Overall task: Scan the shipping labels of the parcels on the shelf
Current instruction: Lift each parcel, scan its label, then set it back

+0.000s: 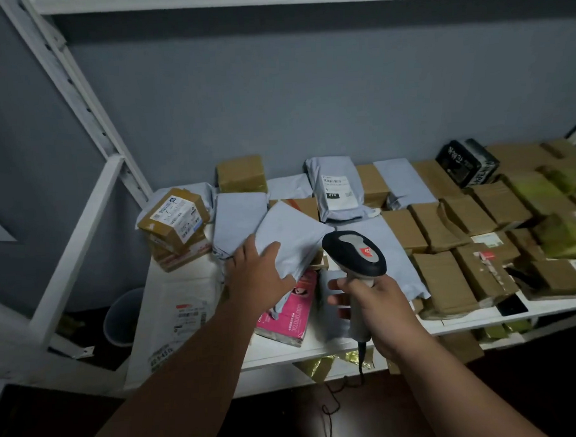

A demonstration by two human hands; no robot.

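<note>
Gripping a grey poly mailer (291, 238) by its near edge, the left hand (259, 275) has thumb on top and fingers curled beneath, tilting the mailer up off the pile. Its blank side faces the camera, so the grip looks meant to turn it over and expose a label — none shows on it now. The left forearm runs in from 7 o'clock, wrist roughly straight.

At 5 o'clock from the mailer, the right hand (379, 306) is wrapped round the handle of a barcode scanner (356, 255), fingers closed on the grip; whether a finger rests on the trigger cannot be told. The scanner's dark head points toward 11 o'clock, at the lifted mailer, likely held ready so a label can be read as soon as it faces up. Its cable (333, 411) hangs below the shelf (279, 351).

Parcels cover the shelf, well packed together:
- at 10 o'clock of the left hand, a brown box (174, 216) with its label facing up
- at 12 o'clock of the scanner, a second grey mailer (340, 189) with label up — probably ready to read
- at 3 o'clock, rows of brown cartons (458, 227), mostly label-down
- beneath the left wrist, a pink packet (287, 314), and at 8 o'clock of it a white mailer (182, 315) with its label showing

Judging by how many labels face down, much scanning remains.
</note>
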